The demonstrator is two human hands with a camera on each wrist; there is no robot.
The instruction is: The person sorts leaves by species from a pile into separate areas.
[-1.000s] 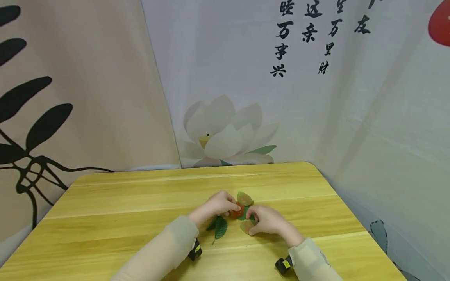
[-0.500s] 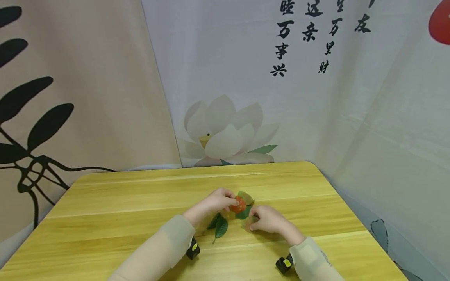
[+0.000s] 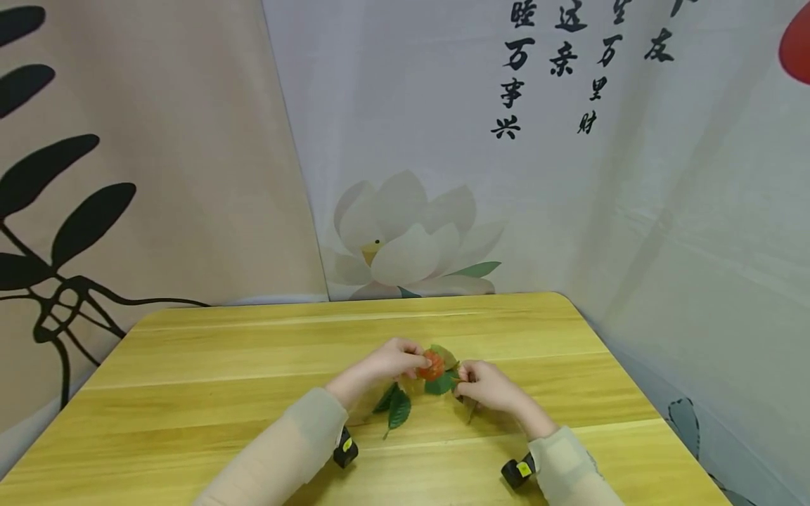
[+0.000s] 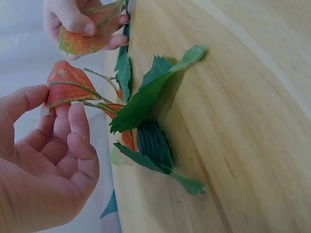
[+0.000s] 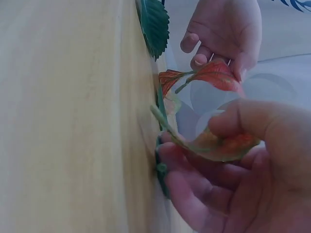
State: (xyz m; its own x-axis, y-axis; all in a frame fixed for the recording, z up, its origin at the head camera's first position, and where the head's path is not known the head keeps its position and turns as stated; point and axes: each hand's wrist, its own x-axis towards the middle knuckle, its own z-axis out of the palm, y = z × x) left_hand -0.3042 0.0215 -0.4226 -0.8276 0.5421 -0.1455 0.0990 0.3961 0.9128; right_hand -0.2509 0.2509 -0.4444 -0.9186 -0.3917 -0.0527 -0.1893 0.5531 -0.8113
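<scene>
Backed by printed wall cloths (image 3: 443, 176), one with a pale lotus and black script. Below them, a yellow wooden table (image 3: 221, 365), long boards running side to side. Both forearms in from the near edge in beige sleeves (image 3: 297, 443), a small black device strapped at each wrist. Met near the table's middle over a sprig of artificial leaves (image 3: 436, 372) lying on the wood, stem and green leaves touching the surface.

Left hand (image 3: 389, 365), reached in from the left with the wrist low, palm turned toward the sprig. Fingers (image 4: 77, 141) half curled, thumb out to the side; a red-orange leaf (image 4: 65, 87) held upright at the fingertips, pinched between thumb and fingers as seen from the right wrist view. Clamped lightly on that leaf, not flat.

Right hand (image 3: 487, 386), lying just right of the sprig, knuckles up. Thumb (image 5: 252, 126) pressed down onto a second red-and-green leaf (image 5: 221, 145), fingers curled beneath, so closed on that leaf.

Between the two hands, dark green serrated leaves (image 4: 146, 97) fanned off the stem, one (image 3: 399, 411) pointing toward the near edge.
</scene>
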